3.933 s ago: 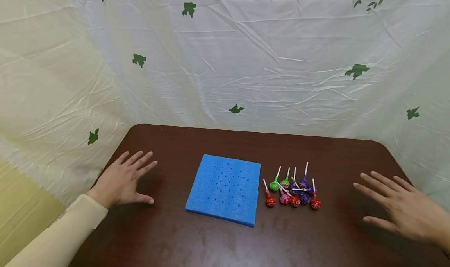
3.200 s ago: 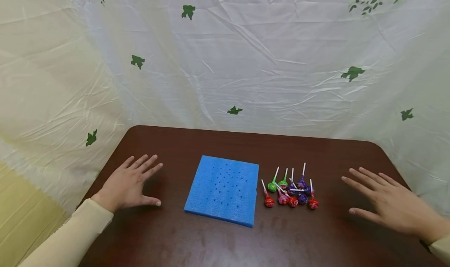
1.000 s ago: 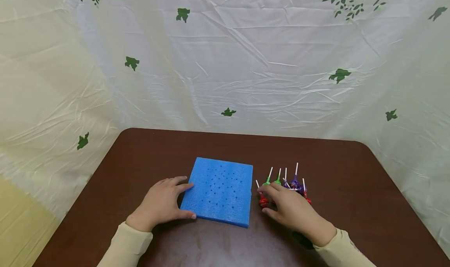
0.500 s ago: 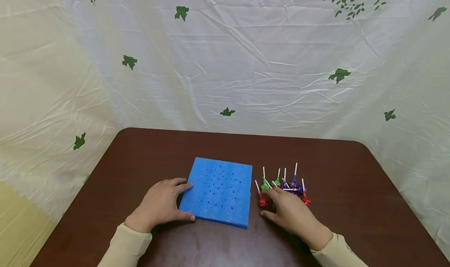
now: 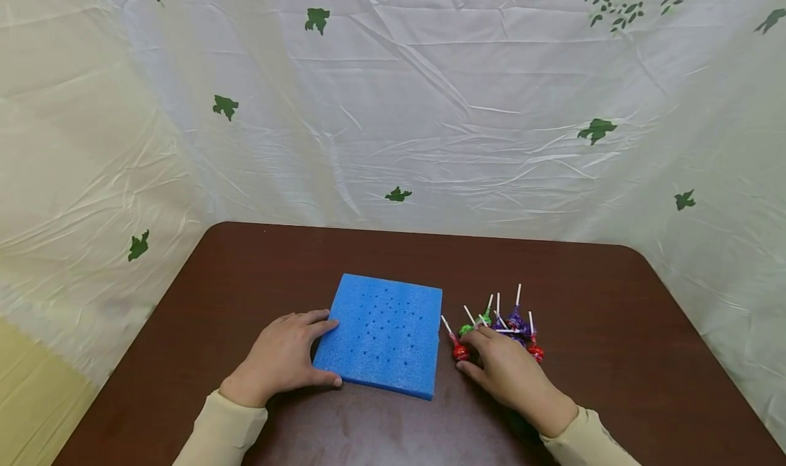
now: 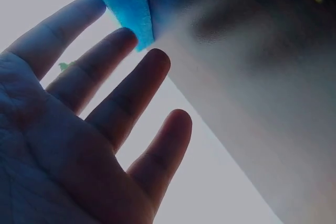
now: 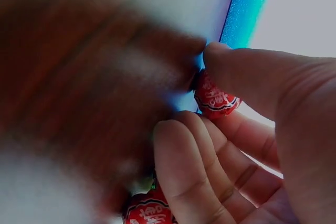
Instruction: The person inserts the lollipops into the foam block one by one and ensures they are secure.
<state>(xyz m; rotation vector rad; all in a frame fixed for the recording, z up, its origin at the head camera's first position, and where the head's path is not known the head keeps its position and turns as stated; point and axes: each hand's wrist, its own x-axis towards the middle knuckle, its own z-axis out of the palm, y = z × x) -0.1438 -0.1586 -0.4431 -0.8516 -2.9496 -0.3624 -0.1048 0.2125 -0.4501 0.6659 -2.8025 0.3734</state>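
In the head view, a blue foam board (image 5: 381,336) with rows of small holes lies flat. My left hand (image 5: 279,357) rests at its near left corner, index finger at the left edge and thumb at the front edge. Its fingers (image 6: 126,98) look straight and spread in the left wrist view. My right hand (image 5: 512,370) has thumb and index finger around the wrapped head of a red lollipop (image 5: 460,352), whose white stick points up and left. Behind these fingers lie green (image 5: 467,329) and purple lollipops (image 5: 518,323), partly hidden by the hand.
Another red lollipop (image 5: 535,352) lies at the pile's right side. Everything stands on a dark brown table (image 5: 295,254) with rounded far corners. A pale curtain (image 5: 467,145) with green leaf prints hangs behind it.
Both hands have come in from the table's sides, the left to the foam board, the right to the lollipops. Lately a green lollipop has tipped, and the right thumb and index finger have drawn closer around the red one.
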